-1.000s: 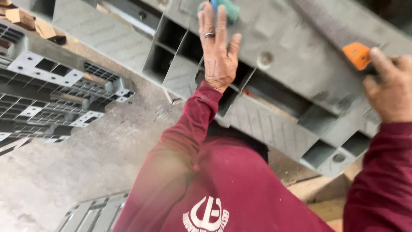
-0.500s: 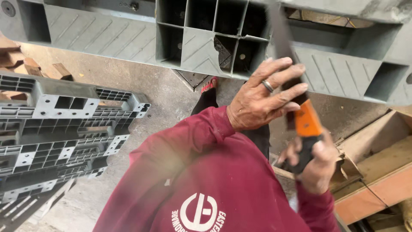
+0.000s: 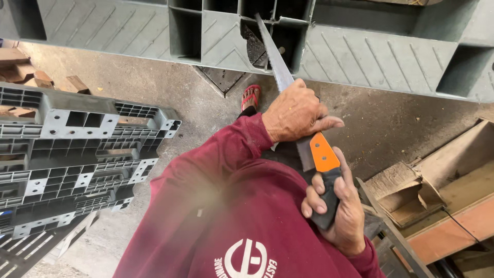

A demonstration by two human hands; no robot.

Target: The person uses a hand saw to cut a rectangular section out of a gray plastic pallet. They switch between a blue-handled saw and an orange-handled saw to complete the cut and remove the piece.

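The handsaw (image 3: 280, 77) runs from the middle of the view up toward 12 o'clock, its thin toothed steel blade entering a broken cell in the edge of the grey plastic pallet (image 3: 360, 56) that spans the top. The right hand (image 3: 337, 211), at 5 o'clock from the blade, is wrapped fully closed around the saw's black and orange handle (image 3: 324, 170). The left hand (image 3: 296, 113) lies curled over the back of the blade just above the handle, fingers loosely bent, pressing more than gripping. This looks like the cutting step, with the blade seated in the pallet's rib; the next stroke seems to call for a straight push along the blade's line while the left hand keeps it from flexing. The pallet is moulded, ribbed, with diagonal grooves. At 9 o'clock lies a stack of similar pallets (image 3: 77, 154) on rough concrete floor (image 3: 154, 87); at 3 o'clock, torn cardboard (image 3: 406, 190).
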